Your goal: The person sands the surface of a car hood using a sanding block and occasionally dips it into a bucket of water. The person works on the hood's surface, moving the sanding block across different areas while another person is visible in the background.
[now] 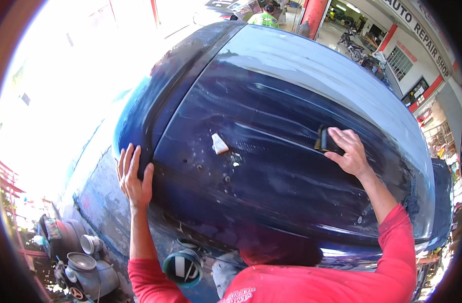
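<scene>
One broad, ribbed vehicle panel (271, 182) fills the middle of the view, dark blue and glossy, streaked with shine along its ribs! Along its far side runs a wide pale grey band (312, 60), patchy where it meets the blue. Next in size, the wearer's red shirt (312, 285) bulges up from the lower edge, its sleeves reaching out both sides. Beyond the panel, upper right, a red pillar (314, 17) stands near the shop opening, with a motorcycle (353, 48) parked to its right. Low on the left sits grey machinery (92, 278), and nearer the wearer a teal bucket (169, 265) with something white inside.

Now the hands! The right hand (348, 151) is out on the blue, fingers curled over one side of a dark block (324, 139), thumb along the near side: a firm hold, with the block on the panel, right of centre. The block shows a tan edge; its material, I can't tell. And the left hand (134, 177)? Opened wide, thumb apart, palm down on the bodywork at the panel's left edge, grasping nothing. Between them lies an off-white wedge (219, 144), small whitish flecks (235, 162) just beside it.
</scene>
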`<action>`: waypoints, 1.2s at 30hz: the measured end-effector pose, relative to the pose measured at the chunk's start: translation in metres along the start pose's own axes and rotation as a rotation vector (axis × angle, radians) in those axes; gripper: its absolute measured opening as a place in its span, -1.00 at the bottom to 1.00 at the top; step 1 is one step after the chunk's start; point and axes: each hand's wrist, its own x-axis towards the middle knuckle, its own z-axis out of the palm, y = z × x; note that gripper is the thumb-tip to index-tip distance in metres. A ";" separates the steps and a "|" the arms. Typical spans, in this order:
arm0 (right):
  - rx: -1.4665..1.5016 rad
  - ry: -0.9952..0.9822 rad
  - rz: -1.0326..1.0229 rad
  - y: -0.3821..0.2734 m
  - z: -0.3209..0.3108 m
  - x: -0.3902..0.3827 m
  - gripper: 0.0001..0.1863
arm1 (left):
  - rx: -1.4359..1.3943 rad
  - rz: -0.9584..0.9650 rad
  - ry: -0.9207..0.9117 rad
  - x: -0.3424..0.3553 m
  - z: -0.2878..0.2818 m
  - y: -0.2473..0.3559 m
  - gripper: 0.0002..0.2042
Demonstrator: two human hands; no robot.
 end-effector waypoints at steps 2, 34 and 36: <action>0.054 0.033 -0.073 -0.014 0.024 0.053 -0.08 | 0.022 0.021 0.006 0.001 0.000 -0.004 -0.43; -0.074 0.050 -0.025 -0.046 0.132 0.283 -0.10 | -0.058 0.087 -0.006 0.008 0.009 -0.019 -0.50; -0.017 0.175 -0.016 0.022 0.094 0.190 -0.17 | -0.057 0.085 -0.024 0.007 0.009 -0.021 -0.50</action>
